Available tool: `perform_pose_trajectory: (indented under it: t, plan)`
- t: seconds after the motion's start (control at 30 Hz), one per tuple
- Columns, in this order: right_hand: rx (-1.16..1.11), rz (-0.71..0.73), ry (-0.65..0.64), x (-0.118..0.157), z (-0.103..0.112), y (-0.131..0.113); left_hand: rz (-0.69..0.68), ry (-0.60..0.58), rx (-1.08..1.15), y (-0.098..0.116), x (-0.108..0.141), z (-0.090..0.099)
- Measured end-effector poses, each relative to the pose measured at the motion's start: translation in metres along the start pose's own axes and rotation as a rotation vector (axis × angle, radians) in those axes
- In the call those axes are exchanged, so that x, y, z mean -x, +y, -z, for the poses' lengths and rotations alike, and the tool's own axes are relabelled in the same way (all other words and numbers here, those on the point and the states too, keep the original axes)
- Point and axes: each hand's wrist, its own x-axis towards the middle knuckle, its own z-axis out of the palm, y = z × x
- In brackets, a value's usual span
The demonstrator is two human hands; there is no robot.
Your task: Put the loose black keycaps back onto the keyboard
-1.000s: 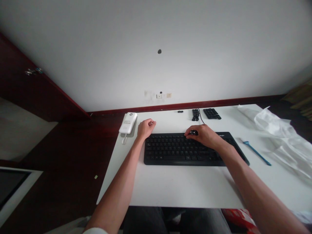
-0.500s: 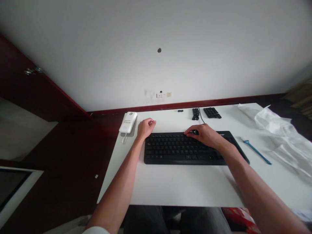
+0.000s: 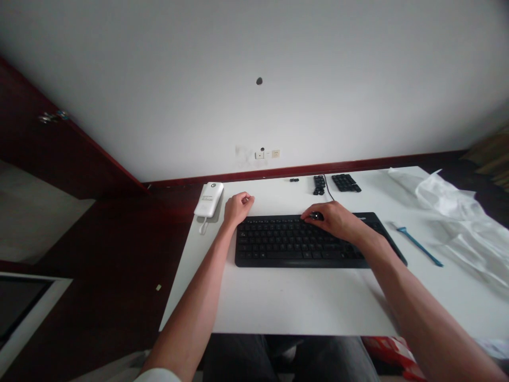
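A black computer keyboard [image 3: 290,254] lies flat on the white table. My left hand [image 3: 238,208] is closed, fingers curled together, beside the keyboard's far left corner. Whatever it may hold is hidden. Over the keyboard's top row, my right hand [image 3: 332,218] has its thumb and fingers drawn together, fingertips at the keys. A small dark, shiny thing [image 3: 317,215] shows in the gap of that hand; its kind is unclear. Behind the keyboard, loose black keycaps lie in groups: a small pair [image 3: 294,180], a narrow block [image 3: 319,185] and a wider block [image 3: 346,183].
Left of my left hand sits a white power bank [image 3: 209,199] with a short strap. A blue brush-like tool [image 3: 420,246] lies to the right, near crumpled white sheeting [image 3: 449,196]. A thin black cable [image 3: 328,188] runs behind the keyboard towards the wall [image 3: 178,106].
Almost nothing differs. Both hands keep their places and grips, and the view has shifted very slightly.
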Motion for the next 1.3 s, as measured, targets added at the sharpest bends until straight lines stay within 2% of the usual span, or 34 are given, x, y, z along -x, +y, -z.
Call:
perform_pose_trajectory:
  t: [0.4,0.47,0.53,0.63,0.77,0.83,0.9,1.1,1.3]
  plan:
    - [-0.033,-0.018,0.029,0.002,0.006,-0.006,0.005,-0.006,-0.01,-0.001,-0.001,0.0]
    - [-0.048,-0.05,0.085,0.003,0.01,-0.007,0.0,-0.007,-0.009,-0.001,-0.001,0.0]
    - [-0.088,-0.103,0.192,0.004,0.014,-0.011,-0.009,-0.008,-0.001,-0.001,-0.001,0.0]
    - [-0.299,-0.18,0.381,-0.002,0.016,-0.023,-0.006,-0.016,0.009,-0.002,-0.001,0.0]
    - [-0.932,-0.168,0.604,-0.024,0.013,-0.047,0.004,-0.022,0.0,-0.003,-0.002,0.0]
    - [-1.159,-0.156,0.579,-0.037,0.008,-0.055,0.009,-0.02,-0.004,-0.004,-0.002,0.0]
    - [-1.246,-0.179,0.537,-0.046,-0.001,-0.057,0.015,-0.02,-0.002,-0.004,-0.003,-0.001]
    - [-1.262,-0.217,0.477,-0.05,-0.032,-0.048,0.013,-0.015,-0.001,-0.003,-0.002,0.0]
    - [-1.214,-0.182,0.471,-0.048,-0.042,-0.046,0.017,-0.021,0.006,-0.001,-0.001,0.001]
